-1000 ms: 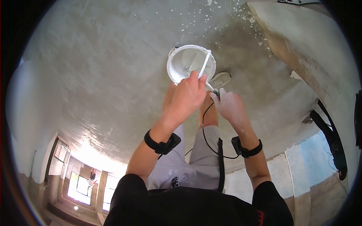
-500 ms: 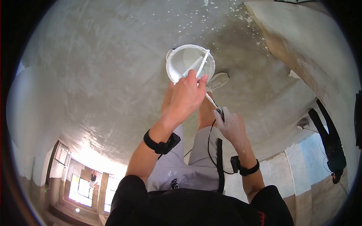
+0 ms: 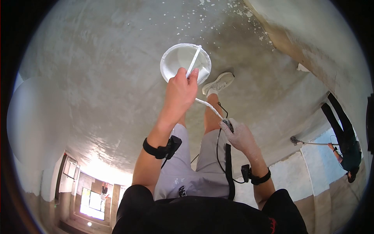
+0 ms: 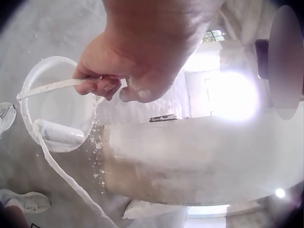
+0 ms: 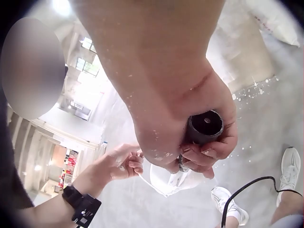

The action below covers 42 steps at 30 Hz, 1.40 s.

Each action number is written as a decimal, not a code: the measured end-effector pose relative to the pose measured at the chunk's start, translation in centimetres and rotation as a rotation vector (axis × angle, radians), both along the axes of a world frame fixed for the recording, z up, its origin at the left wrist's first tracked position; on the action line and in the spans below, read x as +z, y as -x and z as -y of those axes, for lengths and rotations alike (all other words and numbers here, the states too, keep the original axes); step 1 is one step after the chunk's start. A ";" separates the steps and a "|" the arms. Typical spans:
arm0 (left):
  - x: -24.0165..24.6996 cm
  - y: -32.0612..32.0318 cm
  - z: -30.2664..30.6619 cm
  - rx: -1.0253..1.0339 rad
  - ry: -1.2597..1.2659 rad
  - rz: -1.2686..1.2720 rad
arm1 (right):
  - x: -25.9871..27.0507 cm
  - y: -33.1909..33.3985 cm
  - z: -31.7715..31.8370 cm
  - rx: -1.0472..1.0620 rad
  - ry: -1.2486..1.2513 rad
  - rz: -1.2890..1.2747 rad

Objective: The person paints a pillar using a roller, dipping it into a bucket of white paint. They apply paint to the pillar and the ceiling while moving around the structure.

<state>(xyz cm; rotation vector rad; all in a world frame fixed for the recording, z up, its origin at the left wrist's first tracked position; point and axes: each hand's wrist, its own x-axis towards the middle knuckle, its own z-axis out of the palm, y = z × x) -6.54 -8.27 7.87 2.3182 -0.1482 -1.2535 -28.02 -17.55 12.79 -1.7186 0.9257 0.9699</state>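
My left hand (image 3: pixel 180 89) grips the white handle (image 3: pixel 194 59) of a paint-coated bucket (image 3: pixel 166 65), holding it in front of my legs. A paint roller's white sleeve (image 4: pixel 61 133) lies inside, against the bucket wall in the left wrist view. Its coated wire frame (image 4: pixel 71 180) bends out over the rim. In my right hand (image 3: pixel 242 136), which is dusted with white, is the roller's dark grip (image 5: pixel 205 128); the fingers curl round it. The grip's hollow end faces the right wrist camera.
White splatters (image 3: pixel 210 11) dot the grey floor near a low pale wall (image 3: pixel 296 35). My shoe (image 3: pixel 219 82) stands beside the bucket. A black cable (image 3: pixel 218 156) hangs by my right leg. At the right another person (image 3: pixel 344 144) holds a long-handled tool (image 3: pixel 315 144).
My right hand has drawn back toward my body, baring more of the roller frame. The roller sleeve has shifted to the bucket's near right side. My left hand and the bucket sit slightly further left.
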 end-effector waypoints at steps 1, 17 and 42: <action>-0.1 0.1 0.0 0.002 0.015 0.029 | 0.2 -0.2 0.4 -0.044 -0.047 -0.012; 0.0 0.4 0.1 0.005 0.042 0.075 | 0.3 0.6 2.5 -0.280 -0.081 0.042; -1.7 2.9 -0.3 0.003 0.148 0.123 | -2.8 2.1 4.5 -0.453 0.300 0.152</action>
